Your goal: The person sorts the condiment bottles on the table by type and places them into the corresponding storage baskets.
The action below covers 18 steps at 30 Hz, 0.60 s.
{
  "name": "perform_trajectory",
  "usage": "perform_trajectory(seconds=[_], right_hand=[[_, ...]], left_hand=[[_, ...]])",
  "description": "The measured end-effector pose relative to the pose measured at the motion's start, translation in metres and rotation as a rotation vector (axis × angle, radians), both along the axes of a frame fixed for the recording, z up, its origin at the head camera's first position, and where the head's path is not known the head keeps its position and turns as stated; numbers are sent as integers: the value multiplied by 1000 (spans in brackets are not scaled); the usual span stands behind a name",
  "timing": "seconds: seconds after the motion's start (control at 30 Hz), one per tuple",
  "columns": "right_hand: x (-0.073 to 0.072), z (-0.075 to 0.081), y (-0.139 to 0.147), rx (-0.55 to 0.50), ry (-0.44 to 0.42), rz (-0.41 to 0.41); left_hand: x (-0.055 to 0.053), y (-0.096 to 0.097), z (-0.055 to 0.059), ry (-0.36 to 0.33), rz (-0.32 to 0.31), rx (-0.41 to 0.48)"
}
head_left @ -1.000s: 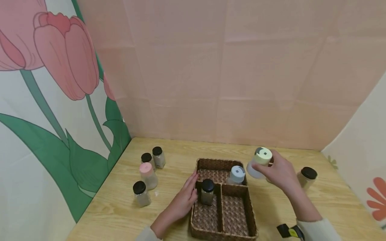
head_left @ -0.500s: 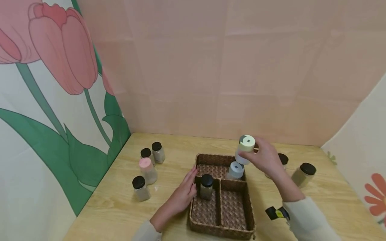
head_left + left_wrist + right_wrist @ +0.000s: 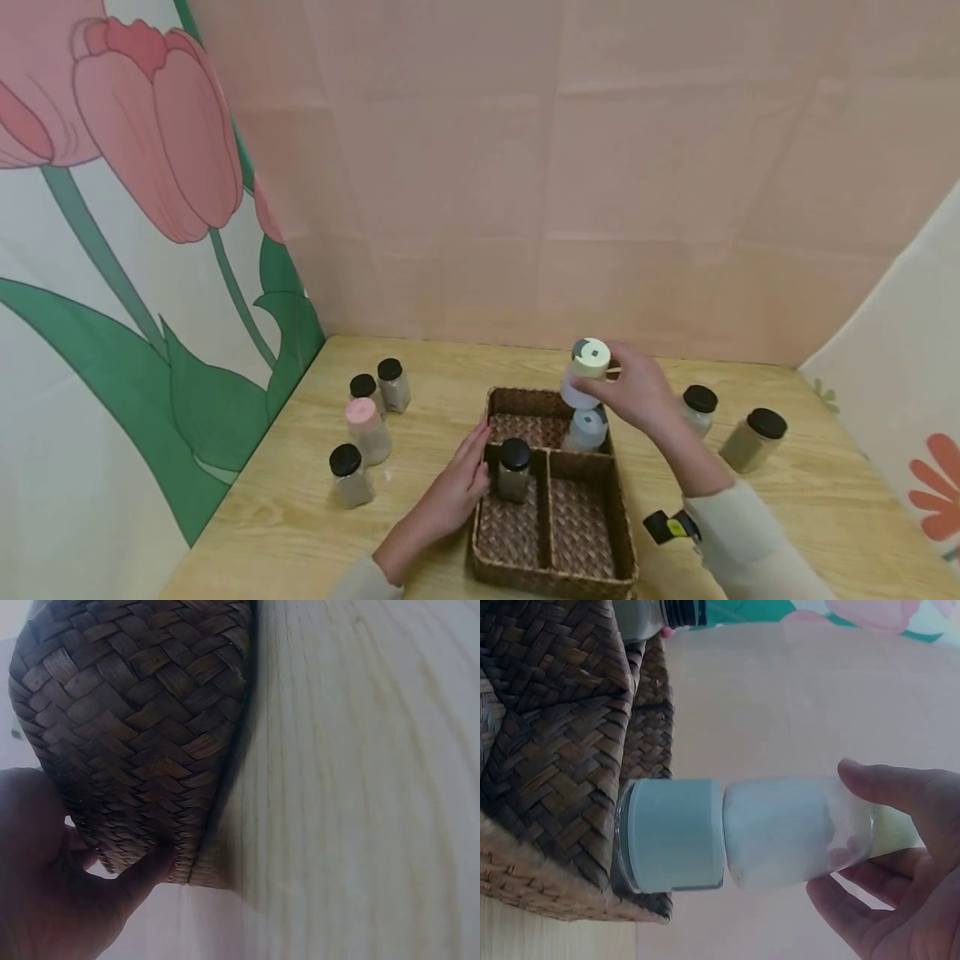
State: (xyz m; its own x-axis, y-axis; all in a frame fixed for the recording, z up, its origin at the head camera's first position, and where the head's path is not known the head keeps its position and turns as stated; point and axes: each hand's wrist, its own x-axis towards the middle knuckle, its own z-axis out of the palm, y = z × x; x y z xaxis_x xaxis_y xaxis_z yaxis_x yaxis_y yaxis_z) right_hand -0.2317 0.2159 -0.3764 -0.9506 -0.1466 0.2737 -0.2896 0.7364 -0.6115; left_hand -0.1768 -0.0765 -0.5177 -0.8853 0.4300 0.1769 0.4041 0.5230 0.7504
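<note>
My right hand holds a clear jar with a pale yellow lid above the back compartment of a brown woven basket. Straight below it, a jar with a pale blue lid stands in that compartment. The held jar's base is right over the blue lid; whether they touch I cannot tell. With its fingers fairly straight, my left hand rests against the basket's left wall. A black-lidded jar stands in the front left compartment.
Left of the basket stand a pink-lidded jar and black-lidded jars. To the right are two more black-lidded jars. A fabric backdrop rises behind the wooden table.
My right hand has carried the yellow-lidded jar leftward from beside the basket to above the blue-lidded jar. My left hand has stayed against the basket.
</note>
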Motion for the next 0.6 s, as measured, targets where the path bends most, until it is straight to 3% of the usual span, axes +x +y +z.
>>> perform_trajectory(seconds=[0.3, 0.6], right_hand=[[-6, -1, -15, -25, -9, 53], [-6, -8, -19, 3, -52, 55]], left_hand=[[-1, -1, -1, 0, 2, 4], [1, 0, 1, 4, -3, -4]])
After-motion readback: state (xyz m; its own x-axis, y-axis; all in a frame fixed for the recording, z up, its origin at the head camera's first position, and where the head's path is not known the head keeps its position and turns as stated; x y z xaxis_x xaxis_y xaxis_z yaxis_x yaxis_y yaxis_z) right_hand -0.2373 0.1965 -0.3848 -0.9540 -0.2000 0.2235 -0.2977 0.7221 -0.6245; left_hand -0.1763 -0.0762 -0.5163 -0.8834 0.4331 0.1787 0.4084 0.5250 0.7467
